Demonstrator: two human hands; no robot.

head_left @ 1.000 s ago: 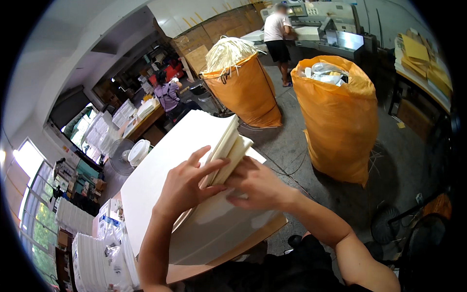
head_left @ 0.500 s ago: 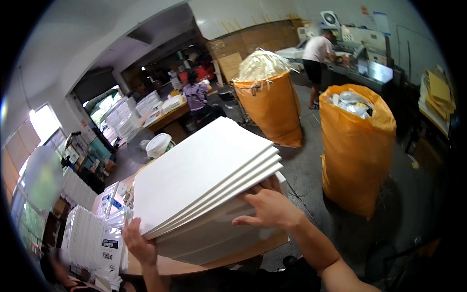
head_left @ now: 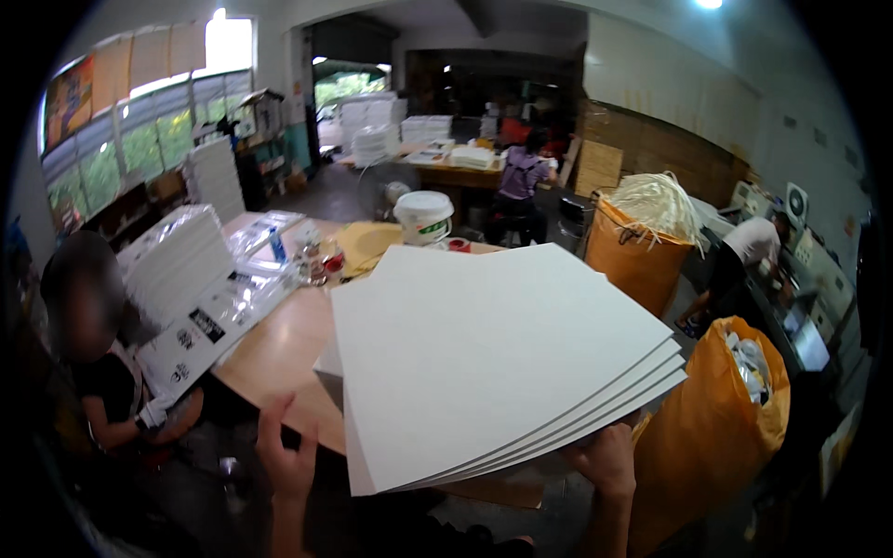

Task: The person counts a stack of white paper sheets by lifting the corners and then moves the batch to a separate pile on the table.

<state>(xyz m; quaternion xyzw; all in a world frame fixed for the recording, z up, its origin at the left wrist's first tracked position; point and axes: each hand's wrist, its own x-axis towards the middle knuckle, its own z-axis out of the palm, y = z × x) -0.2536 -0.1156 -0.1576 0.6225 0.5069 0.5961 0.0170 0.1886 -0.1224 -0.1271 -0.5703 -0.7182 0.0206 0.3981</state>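
— workshop interior, wide view: windows [head_left: 149, 153] at the left, a worktop [head_left: 279, 346] near the middle, two orange sacks [head_left: 702, 470] at the right. where do the white sheets [head_left: 493, 349] lie?

— at the centre, overlapping the worktop in this view, as a tilted stack whose near right edges fan out in layers. a corner of a white block [head_left: 329, 365] shows past the left edge. what bears the stack's weight cannot be told.

— and the left grip [head_left: 286, 456]?

— spread, thumb and fingers parted, near the left edge of the sheets but apart from it.

— the right grip [head_left: 606, 460]?

— at the near right edge, its fingers partly hidden below the sheets; one cannot tell whether they pinch them.

— what surrounds these?

— behind the sheets, a white bucket [head_left: 421, 221]; to the left, plastic-wrapped packs [head_left: 181, 256] and a person wearing a white glove [head_left: 153, 411]. one sack carries heaped pale strips [head_left: 656, 206]. at the right, a person in a pale shirt [head_left: 752, 242] bends over a machine [head_left: 823, 302].
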